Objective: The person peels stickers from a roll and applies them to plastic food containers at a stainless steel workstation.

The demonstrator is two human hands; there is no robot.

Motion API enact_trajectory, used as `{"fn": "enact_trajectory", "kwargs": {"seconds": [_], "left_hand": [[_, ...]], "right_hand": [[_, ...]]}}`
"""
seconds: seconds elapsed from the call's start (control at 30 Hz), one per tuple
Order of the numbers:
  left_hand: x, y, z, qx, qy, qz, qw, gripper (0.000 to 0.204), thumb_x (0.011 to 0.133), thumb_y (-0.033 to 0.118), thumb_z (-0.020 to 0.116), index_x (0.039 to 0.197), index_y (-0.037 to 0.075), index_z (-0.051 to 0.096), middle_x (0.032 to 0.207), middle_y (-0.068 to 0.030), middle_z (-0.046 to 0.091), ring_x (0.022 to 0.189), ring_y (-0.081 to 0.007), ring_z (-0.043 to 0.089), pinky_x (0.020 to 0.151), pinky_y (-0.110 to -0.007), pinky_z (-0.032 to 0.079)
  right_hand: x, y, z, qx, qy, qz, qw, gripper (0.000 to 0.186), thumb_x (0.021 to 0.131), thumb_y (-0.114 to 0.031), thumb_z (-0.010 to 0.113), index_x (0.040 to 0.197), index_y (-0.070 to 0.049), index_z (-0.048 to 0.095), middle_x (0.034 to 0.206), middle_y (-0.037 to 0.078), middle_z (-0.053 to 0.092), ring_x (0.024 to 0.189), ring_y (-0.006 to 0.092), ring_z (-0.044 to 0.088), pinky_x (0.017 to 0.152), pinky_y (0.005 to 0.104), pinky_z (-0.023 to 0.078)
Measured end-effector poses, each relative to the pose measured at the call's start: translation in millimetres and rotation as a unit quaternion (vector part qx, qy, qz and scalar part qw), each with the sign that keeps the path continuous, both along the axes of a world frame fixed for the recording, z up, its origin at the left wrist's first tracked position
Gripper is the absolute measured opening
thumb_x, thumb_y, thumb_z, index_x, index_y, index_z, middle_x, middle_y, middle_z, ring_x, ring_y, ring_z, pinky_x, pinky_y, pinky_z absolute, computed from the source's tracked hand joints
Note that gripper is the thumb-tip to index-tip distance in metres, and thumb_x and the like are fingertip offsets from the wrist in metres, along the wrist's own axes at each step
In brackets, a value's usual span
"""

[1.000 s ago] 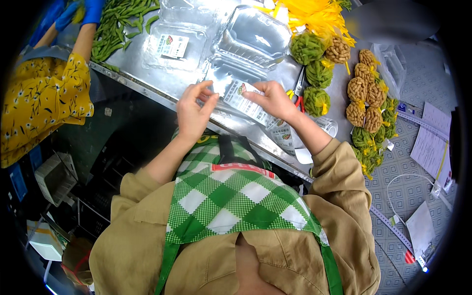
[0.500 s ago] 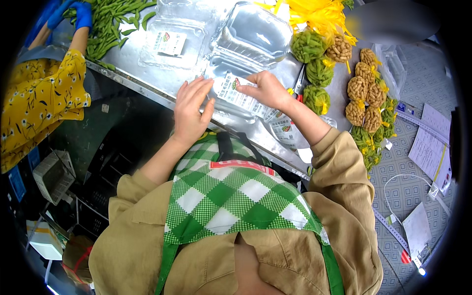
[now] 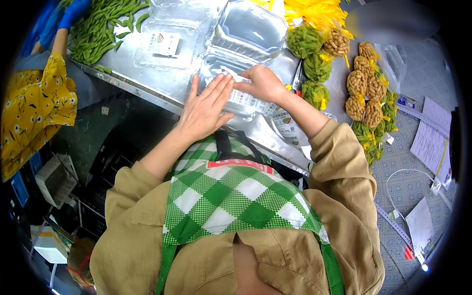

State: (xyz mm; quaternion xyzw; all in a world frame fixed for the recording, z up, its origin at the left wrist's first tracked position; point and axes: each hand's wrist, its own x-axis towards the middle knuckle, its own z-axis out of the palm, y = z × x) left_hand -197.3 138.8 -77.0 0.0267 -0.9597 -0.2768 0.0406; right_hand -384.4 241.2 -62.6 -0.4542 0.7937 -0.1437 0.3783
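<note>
My left hand [image 3: 205,105] lies flat with its fingers stretched out, pressing on the near part of an open clear plastic clamshell box [image 3: 214,64]. Its fingertips meet my right hand [image 3: 263,83], whose thumb and forefinger pinch a strip of white printed labels [image 3: 254,102]. That strip runs under my right wrist and trails down to the table's near edge, where more labels [image 3: 286,127] hang. The left fingers cover the strip's far end, so I cannot see how much of it sticks to the box. The box's lid [image 3: 253,28] lies open beyond my hands.
Another clear box [image 3: 142,55] with a label [image 3: 164,44] stands left. Green pods [image 3: 96,42] lie at the far left, near a co-worker's blue-gloved hand [image 3: 73,14]. Scissors [image 3: 297,76], netted green pod bundles [image 3: 314,68], netted peanuts [image 3: 356,81] and yellow nets [image 3: 314,14] are right.
My left hand has moved right and come down flat over the labels, its fingertips now at my right hand. My right hand has shifted slightly. The co-worker's gloved hands have drawn away from the pods.
</note>
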Motion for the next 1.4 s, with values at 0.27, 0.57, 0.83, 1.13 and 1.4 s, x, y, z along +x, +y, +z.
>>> {"fn": "enact_trajectory", "kwargs": {"seconds": [0.27,0.57,0.83,1.13,1.4], "left_hand": [[-1,2,-2,-0.041,-0.057,-0.020,0.997,0.091,0.068,0.046,0.071,0.142,0.012,0.031,0.149,-0.0081,0.026,0.138,-0.0222,0.023,0.107,-0.060,0.015],[-6,9,16,-0.077,-0.086,-0.034,0.993,0.085,0.060,0.049,0.074,0.136,0.029,0.043,0.148,-0.0075,0.027,0.138,-0.0256,0.024,0.104,-0.065,0.018],[-148,-54,37,-0.188,0.027,-0.044,0.981,0.110,0.051,0.042,0.085,0.144,0.027,0.026,0.148,-0.0137,0.024,0.138,-0.0337,0.021,0.106,-0.063,0.019],[-195,-80,46,-0.202,-0.042,-0.168,0.964,0.109,0.048,0.031,0.087,0.142,0.021,0.032,0.132,-0.0153,0.043,0.122,-0.0335,0.040,0.103,-0.044,0.032],[-172,-84,85,-0.160,0.107,-0.130,0.973,0.095,0.052,0.015,0.083,0.137,0.018,0.042,0.127,-0.0114,0.049,0.118,-0.0286,0.045,0.103,-0.042,0.035]], "right_hand": [[-30,42,17,0.030,-0.279,-0.140,0.949,0.026,0.080,-0.016,0.065,0.091,0.007,0.066,0.072,0.004,0.064,0.059,0.0073,0.055,0.052,0.0221,0.043],[-68,139,43,0.033,-0.243,-0.142,0.959,0.025,0.086,-0.022,0.066,0.091,0.002,0.067,0.069,-0.001,0.061,0.059,0.0030,0.050,0.049,0.0226,0.042],[-3,150,71,-0.047,-0.390,-0.034,0.919,0.029,0.085,-0.011,0.061,0.111,0.001,0.057,0.099,0.007,0.063,0.092,0.0124,0.058,0.080,0.0283,0.047],[24,155,62,-0.099,-0.373,0.021,0.922,0.025,0.081,-0.014,0.064,0.101,0.000,0.060,0.081,0.018,0.062,0.068,0.0304,0.059,0.064,0.0356,0.045],[14,146,74,-0.075,-0.315,0.035,0.945,0.023,0.080,-0.012,0.064,0.099,0.001,0.058,0.080,0.016,0.061,0.070,0.0275,0.058,0.066,0.0326,0.045]]}}
